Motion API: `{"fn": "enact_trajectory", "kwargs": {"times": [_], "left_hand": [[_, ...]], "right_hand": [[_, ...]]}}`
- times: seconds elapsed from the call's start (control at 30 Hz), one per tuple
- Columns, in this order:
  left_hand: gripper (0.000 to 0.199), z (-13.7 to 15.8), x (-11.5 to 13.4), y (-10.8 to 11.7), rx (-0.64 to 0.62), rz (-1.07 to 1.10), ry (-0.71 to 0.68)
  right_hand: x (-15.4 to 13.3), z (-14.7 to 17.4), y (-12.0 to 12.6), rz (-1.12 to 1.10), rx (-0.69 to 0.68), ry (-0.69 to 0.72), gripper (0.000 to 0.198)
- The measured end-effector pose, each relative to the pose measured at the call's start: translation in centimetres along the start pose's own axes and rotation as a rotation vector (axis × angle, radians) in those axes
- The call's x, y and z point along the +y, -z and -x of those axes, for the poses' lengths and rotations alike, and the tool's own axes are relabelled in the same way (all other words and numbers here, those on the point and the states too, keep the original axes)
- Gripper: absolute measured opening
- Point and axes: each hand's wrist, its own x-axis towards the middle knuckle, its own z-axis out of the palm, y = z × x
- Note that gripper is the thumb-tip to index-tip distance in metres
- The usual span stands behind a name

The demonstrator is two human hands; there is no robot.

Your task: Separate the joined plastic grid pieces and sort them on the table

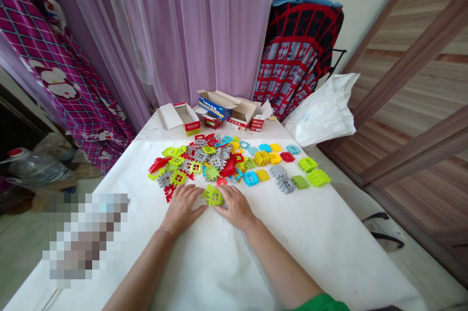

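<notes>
A lime-green plastic building block (213,196) with a window-like lattice and notched edges is between my two hands, just in front of the pile. My right hand (236,207) has its fingers and thumb on the block's right edge. To the left, my left hand (184,207) lies with fingers stretched towards the pile and thumb apart, its tips close to the block's left side. Beyond both hands spreads a mixed heap of interlocking blocks (208,156) in red, grey, green, yellow and blue. Yellow blocks (262,158), grey blocks (283,179) and green blocks (318,177) lie in small groups at its right.
Opened cardboard boxes (192,121) stand along the table's far edge, one blue box (215,105) on top. A white bag (325,111) leans at the far right corner. A pixelated patch (87,242) covers something at the table's left.
</notes>
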Motion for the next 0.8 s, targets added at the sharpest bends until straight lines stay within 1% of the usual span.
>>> {"fn": "enact_trajectory", "kwargs": {"times": [0.17,0.27,0.33,0.43,0.5,0.63,0.7,0.8], "left_hand": [[0.032,0.0,-0.1,0.0,-0.003,0.008,0.001],[0.03,-0.1,-0.2,0.1,-0.008,0.006,-0.002],[0.029,-0.1,-0.3,0.1,-0.004,0.009,-0.005],[0.028,-0.2,-0.4,0.1,0.01,0.016,-0.006],[0.027,-0.2,-0.5,0.1,0.018,0.016,-0.004],[0.025,-0.3,-0.6,0.0,0.029,0.004,-0.008],[0.025,-0.3,-0.6,0.0,0.04,0.004,-0.014],[0.025,-0.3,-0.8,0.0,0.061,-0.003,-0.033]], "right_hand": [[0.5,1.5,1.9,0.027,-0.06,0.004,0.058],[1.6,2.8,3.5,0.048,-0.088,0.002,0.054],[2.7,3.6,4.7,0.074,-0.077,-0.005,0.049],[4.1,4.6,6.0,0.143,-0.025,-0.041,0.044],[4.3,5.0,6.3,0.192,0.024,-0.12,0.04],[2.9,5.2,5.4,0.283,0.103,-0.384,0.031],[1.8,4.9,4.7,0.332,0.097,-0.48,0.032],[0.4,3.8,4.1,0.387,0.054,-0.566,0.038]]}}
